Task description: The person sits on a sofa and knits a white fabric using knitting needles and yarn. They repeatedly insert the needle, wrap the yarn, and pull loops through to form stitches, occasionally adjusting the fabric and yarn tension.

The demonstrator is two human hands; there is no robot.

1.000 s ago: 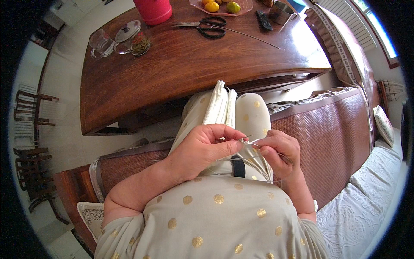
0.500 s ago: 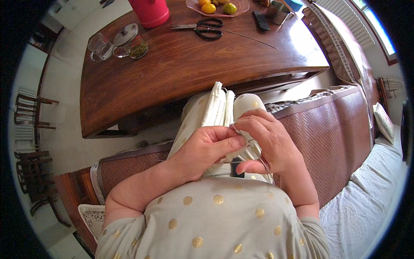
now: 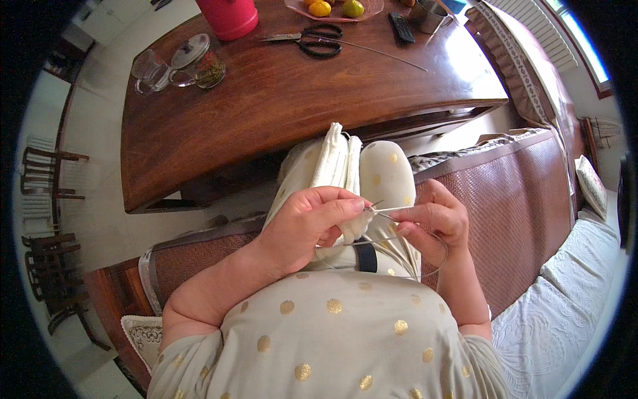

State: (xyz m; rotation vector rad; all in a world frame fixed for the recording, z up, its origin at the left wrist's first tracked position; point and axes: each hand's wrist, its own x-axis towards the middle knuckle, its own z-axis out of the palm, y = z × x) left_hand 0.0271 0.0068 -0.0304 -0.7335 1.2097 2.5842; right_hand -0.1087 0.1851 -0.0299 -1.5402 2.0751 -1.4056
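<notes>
At frame centre I keep my left hand (image 3: 309, 223) pinching cream knitting (image 3: 352, 226) over my lap while my right hand (image 3: 432, 223) pinches a thin needle (image 3: 392, 209), seemingly for working stitches close.

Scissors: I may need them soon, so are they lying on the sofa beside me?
No, the scissors lie on the wooden table, near the red container.
</notes>
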